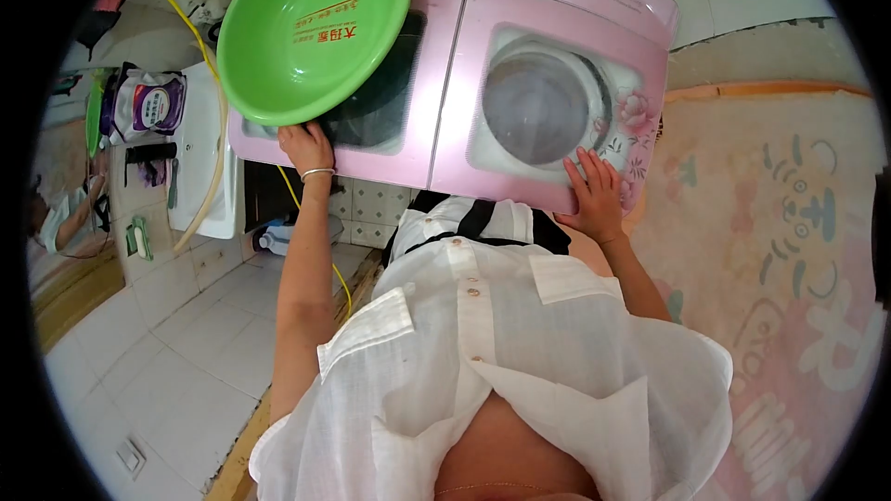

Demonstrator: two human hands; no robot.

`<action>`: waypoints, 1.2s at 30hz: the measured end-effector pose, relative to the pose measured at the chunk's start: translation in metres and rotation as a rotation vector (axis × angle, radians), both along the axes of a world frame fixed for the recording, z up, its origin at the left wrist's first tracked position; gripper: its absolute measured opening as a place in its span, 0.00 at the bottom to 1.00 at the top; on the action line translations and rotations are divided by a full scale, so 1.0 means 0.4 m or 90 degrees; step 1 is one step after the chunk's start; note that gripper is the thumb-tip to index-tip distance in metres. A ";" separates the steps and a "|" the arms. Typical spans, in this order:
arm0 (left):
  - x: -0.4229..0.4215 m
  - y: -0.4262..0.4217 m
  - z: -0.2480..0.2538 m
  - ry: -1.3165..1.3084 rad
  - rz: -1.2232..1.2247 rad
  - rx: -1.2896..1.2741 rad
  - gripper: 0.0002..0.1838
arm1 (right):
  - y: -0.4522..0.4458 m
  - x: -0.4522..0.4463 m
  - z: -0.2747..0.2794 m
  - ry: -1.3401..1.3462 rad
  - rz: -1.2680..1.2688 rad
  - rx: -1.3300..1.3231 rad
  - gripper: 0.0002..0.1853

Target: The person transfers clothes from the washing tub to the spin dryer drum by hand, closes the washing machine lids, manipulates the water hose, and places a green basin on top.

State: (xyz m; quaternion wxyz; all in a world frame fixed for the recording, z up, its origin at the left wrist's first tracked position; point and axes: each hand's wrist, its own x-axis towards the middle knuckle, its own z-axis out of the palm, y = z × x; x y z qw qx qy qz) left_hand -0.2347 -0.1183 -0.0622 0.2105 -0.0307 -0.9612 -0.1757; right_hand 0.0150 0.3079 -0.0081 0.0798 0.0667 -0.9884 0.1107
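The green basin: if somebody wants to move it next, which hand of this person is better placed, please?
Probably the left hand. It is right at the near rim of the green basin, though whether it grips is unclear. The right hand rests farther away, on the pink washing machine.

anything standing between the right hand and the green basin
Nothing visible: only the flat top of the pink washing machine lies between the right hand and the green basin. The left hand is at the basin's near rim.
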 end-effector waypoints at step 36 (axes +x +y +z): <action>0.005 0.006 0.007 0.022 -0.026 -0.022 0.22 | 0.004 0.007 0.003 -0.024 -0.010 -0.025 0.48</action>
